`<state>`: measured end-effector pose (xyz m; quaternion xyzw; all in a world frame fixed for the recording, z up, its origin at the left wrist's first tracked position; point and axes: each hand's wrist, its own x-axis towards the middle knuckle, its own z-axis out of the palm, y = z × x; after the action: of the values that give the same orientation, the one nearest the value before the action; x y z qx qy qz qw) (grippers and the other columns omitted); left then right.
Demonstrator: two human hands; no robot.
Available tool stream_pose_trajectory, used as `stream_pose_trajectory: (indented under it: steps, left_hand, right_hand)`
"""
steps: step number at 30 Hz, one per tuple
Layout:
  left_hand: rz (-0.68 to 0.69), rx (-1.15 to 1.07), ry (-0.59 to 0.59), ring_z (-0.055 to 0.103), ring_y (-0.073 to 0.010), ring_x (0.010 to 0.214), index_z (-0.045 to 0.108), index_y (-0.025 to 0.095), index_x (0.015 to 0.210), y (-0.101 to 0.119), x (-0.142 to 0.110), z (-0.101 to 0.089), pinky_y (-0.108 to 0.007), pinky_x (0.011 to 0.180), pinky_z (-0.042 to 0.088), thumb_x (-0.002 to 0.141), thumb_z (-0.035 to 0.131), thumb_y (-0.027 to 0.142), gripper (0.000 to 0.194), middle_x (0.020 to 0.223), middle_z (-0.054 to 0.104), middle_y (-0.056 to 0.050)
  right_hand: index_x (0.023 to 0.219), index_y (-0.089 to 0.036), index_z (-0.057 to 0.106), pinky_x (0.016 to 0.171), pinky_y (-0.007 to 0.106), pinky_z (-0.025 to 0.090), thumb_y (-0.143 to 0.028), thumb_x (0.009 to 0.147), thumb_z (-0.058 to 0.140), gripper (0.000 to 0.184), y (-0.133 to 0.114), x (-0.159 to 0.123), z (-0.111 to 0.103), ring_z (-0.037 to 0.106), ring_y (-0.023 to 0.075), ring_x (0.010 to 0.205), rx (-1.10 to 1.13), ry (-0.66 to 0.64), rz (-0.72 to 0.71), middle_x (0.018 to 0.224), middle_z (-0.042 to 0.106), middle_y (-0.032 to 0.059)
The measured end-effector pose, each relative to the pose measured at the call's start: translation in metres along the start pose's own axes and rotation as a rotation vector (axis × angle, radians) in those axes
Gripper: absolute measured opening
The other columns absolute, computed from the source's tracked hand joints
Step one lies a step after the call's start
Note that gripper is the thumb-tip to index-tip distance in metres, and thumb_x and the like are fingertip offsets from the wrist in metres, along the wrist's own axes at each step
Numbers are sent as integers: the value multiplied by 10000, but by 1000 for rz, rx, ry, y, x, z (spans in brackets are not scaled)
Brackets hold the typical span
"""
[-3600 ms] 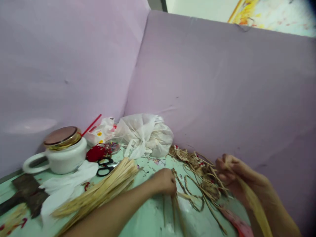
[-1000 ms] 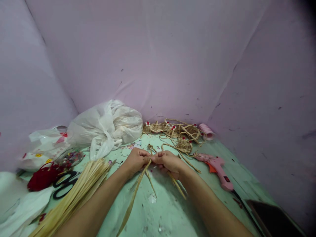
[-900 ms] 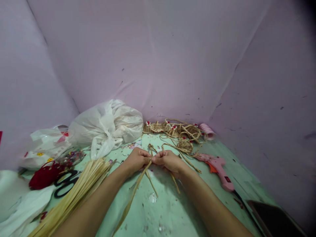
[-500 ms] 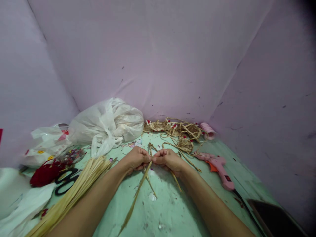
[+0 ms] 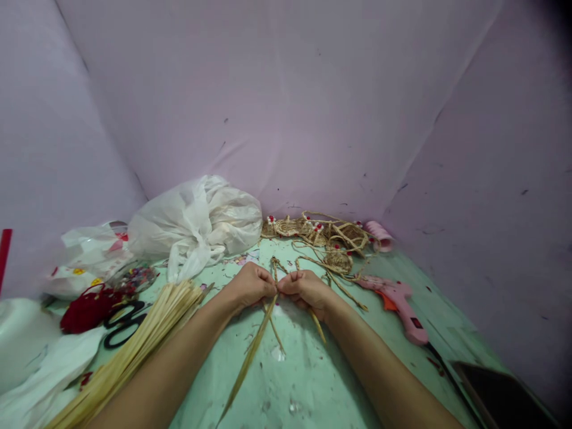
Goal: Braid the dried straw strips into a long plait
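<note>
My left hand (image 5: 254,286) and my right hand (image 5: 306,291) meet at the middle of the table, both closed in a pinch on a plaited straw braid (image 5: 275,269). Its narrow finished end rises beyond my fingers, while loose straw strands (image 5: 250,363) fan out toward me below them. One strand passes under my right palm and comes out at its lower side. The exact crossing of the strands is hidden by my fingertips. To the left of my left forearm lies a thick bundle of pale straw (image 5: 138,339).
At the back are a white plastic bag (image 5: 196,223), coiled braids with red and white beads (image 5: 330,232) and a pink thread spool (image 5: 379,235). A pink glue gun (image 5: 404,307) lies right, near a dark flat object (image 5: 500,396). Black scissors (image 5: 123,325) and red yarn (image 5: 89,310) sit left.
The long loose strand below my fingers has swung slightly right. Both hands keep their pinch in nearly the same place, and the whole view has shifted a little.
</note>
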<state>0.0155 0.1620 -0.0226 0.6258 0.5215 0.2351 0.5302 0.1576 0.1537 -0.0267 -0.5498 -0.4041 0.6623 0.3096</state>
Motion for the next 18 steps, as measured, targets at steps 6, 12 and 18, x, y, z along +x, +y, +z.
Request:
stream_pose_trajectory:
  steps: [6,12,18]
  left_hand:
    - [10,209,-100,321,-57,334,581,113,518,8,-5,-9,-191,363,241,561,475,181,133,376,423,31]
    - [-116,557,64,419,-103,403,572,122,502,28,-18,1,-207,404,273,579,493,224,150,422,473,-8]
    - [-35,930,277,579,-221,653,636,145,764,31,-37,39,-267,530,358,657,426,187,239,705,619,-108]
  right_hand:
    - [544,-123,532,292,170,106,-98,562,549,35,2,0,-1,217,14,258,-90,12,-29,317,375,-75]
    - [544,-119,528,298,168,124,-85,555,545,40,2,0,3,246,12,270,-51,38,-15,364,474,-48]
    - [564,-129,498,301,157,119,-58,545,544,86,1,-2,3,249,13,262,74,28,1,315,386,-87]
